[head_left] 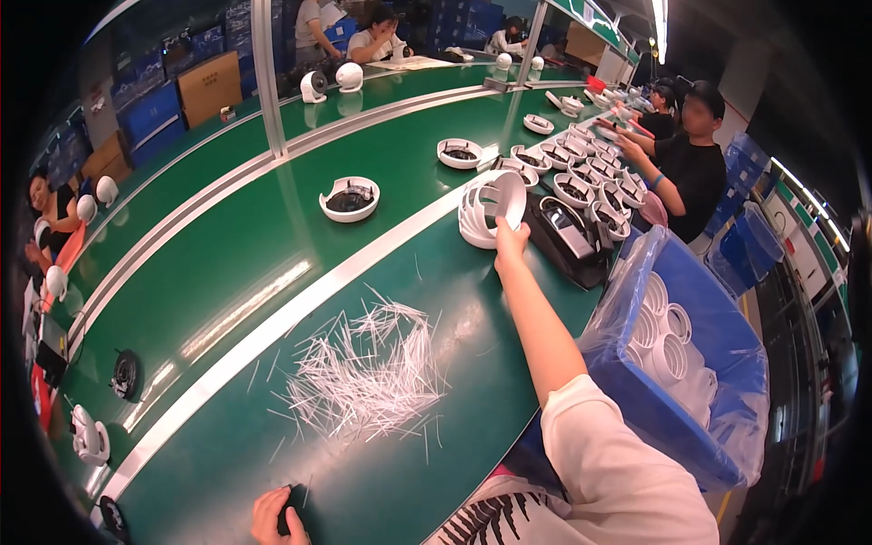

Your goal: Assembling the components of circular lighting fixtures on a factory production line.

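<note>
Stretched out over the green work table (472, 381), my right hand (511, 240) grips a white slotted plastic ring housing (476, 213) by its near side. The housing is beside a black case (561, 245) with a handheld device on it. My left hand (272, 520) is near the table's lower edge, its fingers curled round a small black part (292, 514) whose kind I cannot make out. Between my two hands lies a loose pile of thin white strips (372, 377), some scattered singly around it.
A blue bin (627, 259) lined with clear plastic, holding white rings (669, 357), stands at my right. Many white shells (574, 189) crowd the table's far right. One white shell (349, 199) sits on the green conveyor (245, 245). Co-workers (695, 154) sit along the line.
</note>
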